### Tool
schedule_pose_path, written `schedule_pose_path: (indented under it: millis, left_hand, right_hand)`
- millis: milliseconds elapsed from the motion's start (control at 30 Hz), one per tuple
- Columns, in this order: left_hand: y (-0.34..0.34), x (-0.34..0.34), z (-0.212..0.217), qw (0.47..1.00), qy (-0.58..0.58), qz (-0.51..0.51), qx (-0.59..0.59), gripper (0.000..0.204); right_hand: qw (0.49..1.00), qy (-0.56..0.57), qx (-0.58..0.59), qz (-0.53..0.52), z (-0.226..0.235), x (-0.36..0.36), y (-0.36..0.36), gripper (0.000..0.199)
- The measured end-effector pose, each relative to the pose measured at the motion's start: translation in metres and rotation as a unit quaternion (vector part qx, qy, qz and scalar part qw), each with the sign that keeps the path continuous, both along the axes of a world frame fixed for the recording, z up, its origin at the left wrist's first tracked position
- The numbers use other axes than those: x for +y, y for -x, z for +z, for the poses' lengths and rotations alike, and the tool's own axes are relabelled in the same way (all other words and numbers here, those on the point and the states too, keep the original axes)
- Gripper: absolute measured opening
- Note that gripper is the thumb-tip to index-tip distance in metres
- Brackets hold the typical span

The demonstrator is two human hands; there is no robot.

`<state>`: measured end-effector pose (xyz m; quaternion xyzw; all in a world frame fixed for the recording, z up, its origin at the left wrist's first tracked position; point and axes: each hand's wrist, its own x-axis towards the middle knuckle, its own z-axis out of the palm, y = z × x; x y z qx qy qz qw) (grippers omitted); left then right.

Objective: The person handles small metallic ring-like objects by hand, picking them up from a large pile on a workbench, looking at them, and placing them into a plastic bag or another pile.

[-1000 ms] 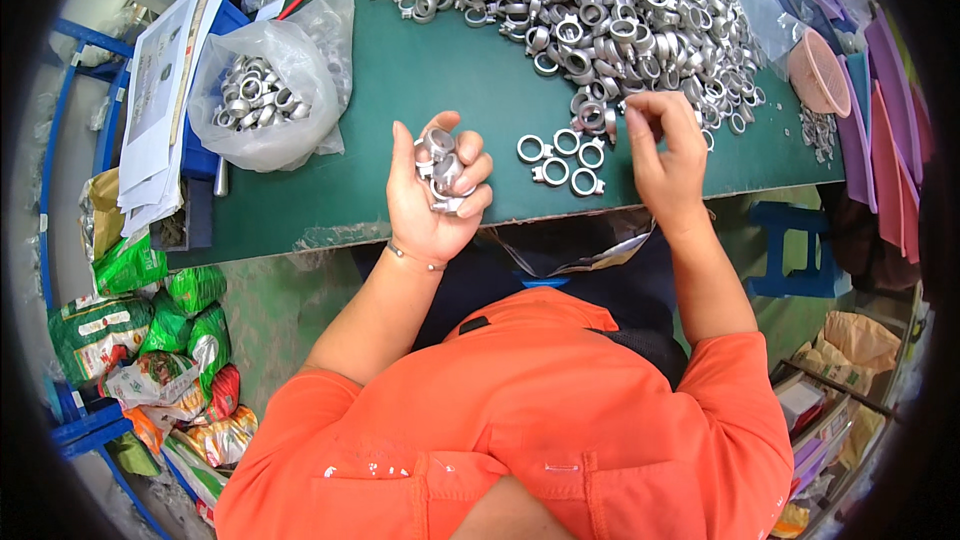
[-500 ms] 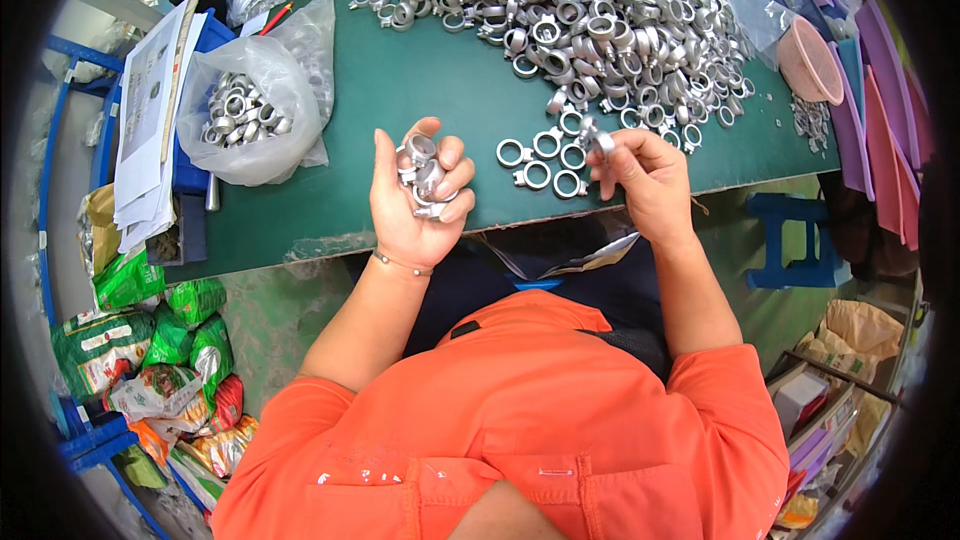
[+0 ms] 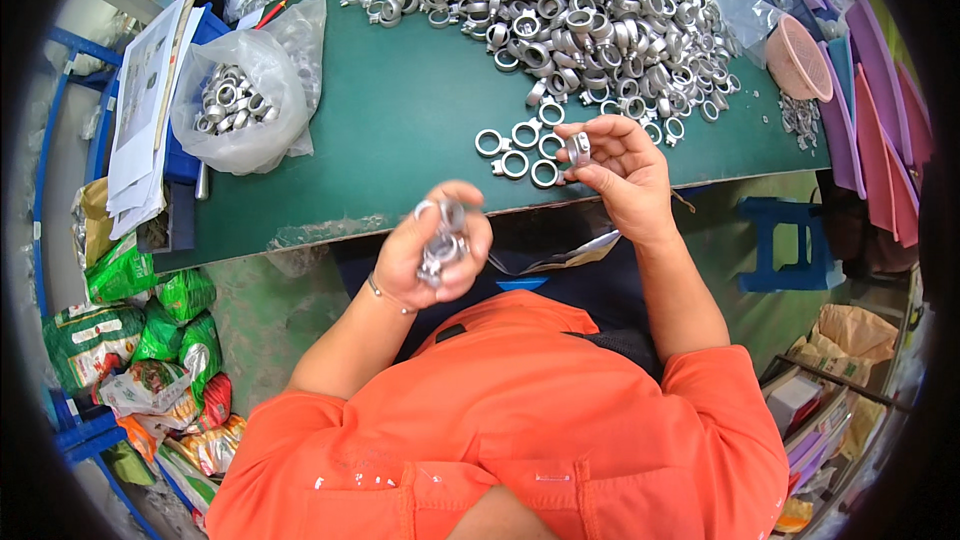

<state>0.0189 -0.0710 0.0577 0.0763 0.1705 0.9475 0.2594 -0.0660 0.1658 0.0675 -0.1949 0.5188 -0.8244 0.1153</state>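
My left hand [image 3: 400, 265] is curled around several silvery metal ring clamps [image 3: 447, 245], held just in front of the table edge and smeared by motion. My right hand [image 3: 638, 185] pinches one more ring clamp [image 3: 579, 149] between thumb and fingers, its side turned up, above the near part of the table. Beside that hand, several loose ring clamps [image 3: 501, 166] lie flat in a small cluster on the green table [image 3: 390, 130]. Behind them spreads a large heap of the same ring clamps [image 3: 600, 35].
On the left stand a clear plastic bag [image 3: 240, 152] with ring clamps inside and a stack of papers [image 3: 140, 120]. A pink basket [image 3: 800, 58] sits at the right, near small metal pieces [image 3: 800, 122] and purple sheets [image 3: 845, 130]. A blue stool [image 3: 788, 240] is on the floor.
My left hand has moved down and toward me, turning and closing more around its ring clamps. My right hand has shifted slightly left and turned its ring clamp.
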Motion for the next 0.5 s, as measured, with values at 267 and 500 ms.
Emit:
schedule_pose_path:
  millis: [267, 500]
  left_hand:
    - [0.005, 0.016, -0.032, 0.844, 0.518, -0.121, -0.071, 0.033]
    - [-0.001, 0.014, -0.083, 0.534, 0.764, -0.246, 0.265, 0.029]
  right_hand:
    - [0.994, 0.014, -0.105, -0.028, 0.006, 0.045, 0.012, 0.011]
    - [0.74, -0.589, 0.26, -0.194, 0.026, 0.005, -0.006, 0.021]
